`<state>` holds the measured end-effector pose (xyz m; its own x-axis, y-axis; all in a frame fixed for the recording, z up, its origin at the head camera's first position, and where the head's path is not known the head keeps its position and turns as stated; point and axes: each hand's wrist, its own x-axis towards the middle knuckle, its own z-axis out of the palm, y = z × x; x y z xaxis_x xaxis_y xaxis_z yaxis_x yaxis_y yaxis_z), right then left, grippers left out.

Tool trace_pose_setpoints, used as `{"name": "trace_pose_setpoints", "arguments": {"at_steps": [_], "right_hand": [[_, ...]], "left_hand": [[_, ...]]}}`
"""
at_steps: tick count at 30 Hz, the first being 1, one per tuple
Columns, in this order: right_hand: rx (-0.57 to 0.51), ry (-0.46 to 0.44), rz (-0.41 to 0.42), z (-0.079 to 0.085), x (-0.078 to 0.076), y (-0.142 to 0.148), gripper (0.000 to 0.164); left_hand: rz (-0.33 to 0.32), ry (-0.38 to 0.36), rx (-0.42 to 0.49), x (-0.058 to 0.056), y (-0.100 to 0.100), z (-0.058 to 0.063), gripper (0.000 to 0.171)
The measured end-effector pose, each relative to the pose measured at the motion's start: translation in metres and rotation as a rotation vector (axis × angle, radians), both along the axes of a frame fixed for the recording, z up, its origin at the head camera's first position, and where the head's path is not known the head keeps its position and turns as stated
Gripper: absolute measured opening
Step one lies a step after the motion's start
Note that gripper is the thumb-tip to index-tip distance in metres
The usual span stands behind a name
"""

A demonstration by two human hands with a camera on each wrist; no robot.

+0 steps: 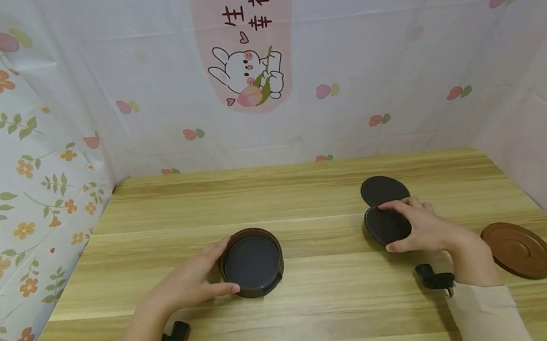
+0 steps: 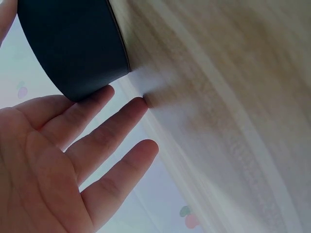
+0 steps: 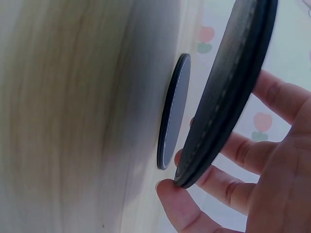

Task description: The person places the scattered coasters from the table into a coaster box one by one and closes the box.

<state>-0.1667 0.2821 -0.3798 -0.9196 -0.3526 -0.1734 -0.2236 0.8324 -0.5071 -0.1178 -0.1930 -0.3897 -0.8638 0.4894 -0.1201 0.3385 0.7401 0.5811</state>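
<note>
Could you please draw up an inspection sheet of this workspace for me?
Surface: table with a light wood-grain pattern.
Job's things: round holder with a dark inner disc; lifted black disc, tilted; flat black disc on the table beyond it; brown disc lying at the right.
Clutter: nothing seen.
Grips: left hand touches the holder's side; right hand holds the lifted black disc.
Cables: nothing seen.
Surroundings: rabbit-printed cloth behind, floral cloth at left.
</note>
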Motion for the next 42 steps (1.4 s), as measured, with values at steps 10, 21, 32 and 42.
{"name": "trace_pose_setpoints", "arguments": {"at_steps": [10,21,32,42], "right_hand": [[-0.001,-0.020,0.013,-0.002,-0.001,-0.012,0.086],[-0.023,-0.017,0.039,0.000,-0.003,-0.025,0.085],[-0.007,-0.025,0.054,0.005,-0.007,-0.038,0.085],[0.004,-0.053,0.081,0.004,-0.010,-0.051,0.085]], "left_hand": [[-0.002,-0.002,-0.004,0.000,0.001,0.000,0.104],[-0.002,-0.001,0.002,0.000,0.000,0.000,0.103],[-0.008,0.010,-0.011,-0.002,0.000,-0.001,0.103],[0.000,-0.005,-0.016,-0.001,0.000,0.000,0.104]]}}
